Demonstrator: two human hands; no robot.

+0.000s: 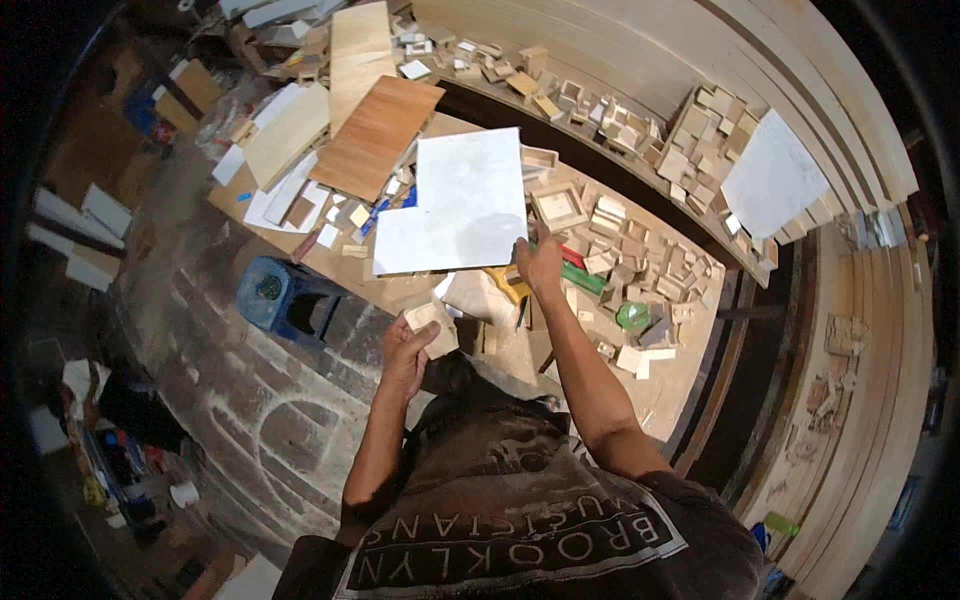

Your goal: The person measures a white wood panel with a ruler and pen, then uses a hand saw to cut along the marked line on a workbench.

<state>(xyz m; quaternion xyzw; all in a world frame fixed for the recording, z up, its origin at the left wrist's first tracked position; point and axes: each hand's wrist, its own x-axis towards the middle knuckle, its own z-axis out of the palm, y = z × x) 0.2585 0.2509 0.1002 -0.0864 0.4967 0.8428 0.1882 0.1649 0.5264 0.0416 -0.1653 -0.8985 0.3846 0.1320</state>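
Note:
My left hand [405,355] is closed round a small, pale, square wooden piece [428,327], held below the front edge of a large notched white board [450,200]. My right hand [541,262] is at that board's right edge with its fingers curled; what they grip is too small and shaded to make out. Just beside it lie long red-and-green items [580,275] and a yellow object [508,285], partly hidden. Small wooden frames and blocks [610,220] are spread over the right part of the plywood worktable [655,410].
A brown plywood panel [375,135] lies among offcuts at the back left. A shelf [700,150] of wooden pieces runs behind the table. A blue plastic stool [270,290] stands on the left, a green translucent object [633,316] on the right. Long planks [850,420] line the right side.

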